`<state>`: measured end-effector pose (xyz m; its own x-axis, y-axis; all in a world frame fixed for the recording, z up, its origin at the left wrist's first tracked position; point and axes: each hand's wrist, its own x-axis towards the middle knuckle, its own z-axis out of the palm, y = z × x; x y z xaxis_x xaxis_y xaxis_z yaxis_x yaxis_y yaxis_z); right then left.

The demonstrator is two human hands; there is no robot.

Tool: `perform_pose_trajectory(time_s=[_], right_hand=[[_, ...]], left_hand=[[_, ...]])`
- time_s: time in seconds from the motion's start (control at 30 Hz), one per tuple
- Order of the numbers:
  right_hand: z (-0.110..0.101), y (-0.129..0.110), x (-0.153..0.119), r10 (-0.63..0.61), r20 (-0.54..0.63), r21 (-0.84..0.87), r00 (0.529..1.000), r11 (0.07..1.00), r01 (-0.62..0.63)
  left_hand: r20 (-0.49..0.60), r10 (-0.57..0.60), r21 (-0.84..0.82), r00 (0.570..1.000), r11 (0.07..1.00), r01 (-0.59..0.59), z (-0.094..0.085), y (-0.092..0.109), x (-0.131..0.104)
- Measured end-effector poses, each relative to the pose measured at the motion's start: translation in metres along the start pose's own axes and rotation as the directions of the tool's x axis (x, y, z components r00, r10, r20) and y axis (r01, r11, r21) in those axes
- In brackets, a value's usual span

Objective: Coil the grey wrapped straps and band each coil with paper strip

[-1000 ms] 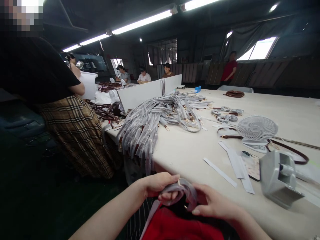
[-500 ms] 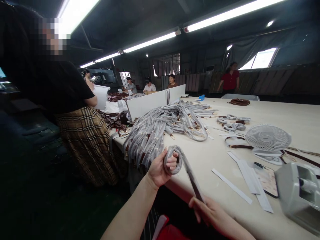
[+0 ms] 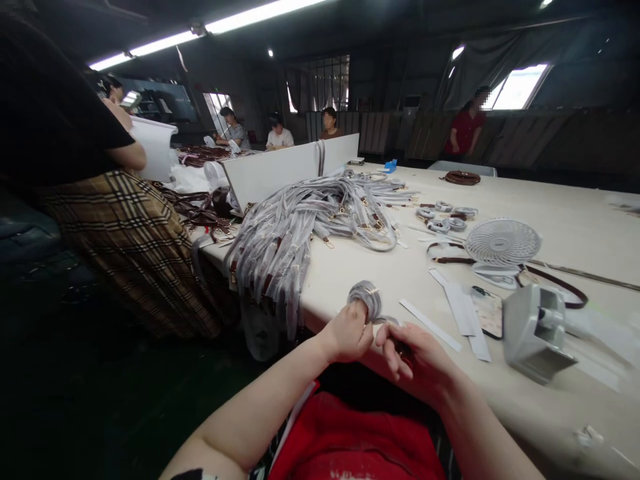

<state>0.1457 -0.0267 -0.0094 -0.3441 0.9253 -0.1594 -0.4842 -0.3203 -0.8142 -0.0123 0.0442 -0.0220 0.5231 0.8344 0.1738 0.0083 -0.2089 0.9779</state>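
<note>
A strap (image 3: 367, 297) in clear grey-looking wrap is wound into a coil above the near table edge. My left hand (image 3: 349, 332) is closed on the coil, its fingers inside the loop. Close beside it, my right hand (image 3: 413, 350) grips the strap's loose end, where a dark brown part shows between thumb and fingers. Part of that end is hidden by the hand. Ahead and to the left lies a large heap of wrapped straps (image 3: 300, 220) with brown ends and gold-coloured clasps, several hanging over the edge.
On the white table (image 3: 360, 273) stand a white fan (image 3: 503, 241) and a grey tape dispenser (image 3: 535, 333). Nearby lie a phone (image 3: 487, 313), white paper strips (image 3: 453, 300) and several coiled straps (image 3: 440, 217). A white divider (image 3: 295, 163) stands behind the heap. A person in a plaid skirt (image 3: 120, 247) stands left.
My hands have come together, and the strap's free length between them has become shorter. The left hand has turned over with the coil. The camera view has shifted right and downward.
</note>
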Motion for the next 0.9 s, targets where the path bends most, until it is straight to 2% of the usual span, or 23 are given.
perform_pose_trajectory(time_s=[0.17, 0.23, 0.27, 0.3, 0.33, 0.37, 0.4, 0.43, 0.47, 0.5, 0.53, 0.57, 0.63, 0.7, 0.8, 0.9], right_hand=[[-0.023, 0.014, -0.003, 0.065, -0.034, -0.073, 0.997, 0.995, -0.067], [-0.034, 0.016, -0.005, 0.125, -0.072, -0.263, 0.99, 0.955, -0.14], [-0.038, 0.015, -0.008, 0.136, -0.113, -0.434, 0.984, 0.885, -0.172], [-0.041, 0.012, -0.011, 0.104, -0.167, -0.63, 0.98, 0.754, -0.188], [-0.041, 0.009, -0.014, 0.025, -0.204, -0.806, 0.979, 0.563, -0.183], [-0.04, 0.007, -0.019, -0.072, -0.193, -0.924, 0.978, 0.348, -0.157], [-0.036, 0.005, -0.023, -0.137, -0.132, -0.98, 0.982, 0.165, -0.108], [-0.031, 0.004, -0.027, -0.141, -0.042, -0.998, 0.989, 0.053, -0.035], [-0.025, 0.006, -0.031, -0.088, 0.047, -0.999, 0.995, 0.024, 0.049], [-0.018, 0.009, -0.034, 0.0, 0.12, -0.991, 0.993, 0.063, 0.12], [-0.012, 0.013, -0.037, 0.081, 0.167, -0.979, 0.983, 0.134, 0.155], [-0.007, 0.019, -0.039, 0.135, 0.183, -0.967, 0.974, 0.205, 0.153], [-0.002, 0.03, -0.041, 0.162, 0.145, -0.955, 0.976, 0.282, 0.095], [-0.003, 0.039, -0.041, 0.163, 0.111, -0.956, 0.98, 0.286, 0.06], [-0.01, 0.046, -0.044, 0.156, 0.138, -0.955, 0.978, 0.282, 0.09], [-0.011, 0.05, -0.048, 0.116, 0.173, -0.949, 0.978, 0.284, 0.134]], left_hand=[[0.099, 0.082, 0.338, 0.992, 0.934, -0.112, 0.008, -0.016, -0.008], [0.096, 0.067, 0.372, 0.993, 0.923, -0.098, 0.01, -0.023, -0.011], [0.117, 0.037, 0.381, 0.992, 0.921, -0.079, 0.01, -0.026, -0.013], [0.169, -0.03, 0.39, 0.985, 0.92, -0.039, 0.009, -0.029, -0.017], [0.249, -0.141, 0.395, 0.958, 0.918, 0.033, 0.008, -0.031, -0.021], [0.348, -0.285, 0.393, 0.893, 0.909, 0.137, 0.006, -0.033, -0.025], [0.451, -0.426, 0.381, 0.784, 0.886, 0.262, 0.005, -0.035, -0.029], [0.546, -0.531, 0.352, 0.648, 0.848, 0.397, 0.004, -0.037, -0.033], [0.629, -0.58, 0.301, 0.517, 0.795, 0.527, 0.003, -0.04, -0.037], [0.702, -0.581, 0.234, 0.412, 0.734, 0.637, 0.003, -0.045, -0.039], [0.763, -0.55, 0.16, 0.339, 0.669, 0.725, 0.004, -0.05, -0.041], [0.814, -0.505, 0.093, 0.286, 0.601, 0.794, 0.005, -0.057, -0.043], [0.896, -0.396, 0.006, 0.201, 0.463, 0.886, 0.008, -0.074, -0.045], [0.944, -0.297, -0.029, 0.144, 0.361, 0.932, 0.011, -0.091, -0.047], [0.964, -0.245, -0.029, 0.102, 0.285, 0.958, 0.013, -0.105, -0.052], [0.962, -0.263, -0.001, 0.07, 0.255, 0.967, 0.014, -0.101, -0.058]])
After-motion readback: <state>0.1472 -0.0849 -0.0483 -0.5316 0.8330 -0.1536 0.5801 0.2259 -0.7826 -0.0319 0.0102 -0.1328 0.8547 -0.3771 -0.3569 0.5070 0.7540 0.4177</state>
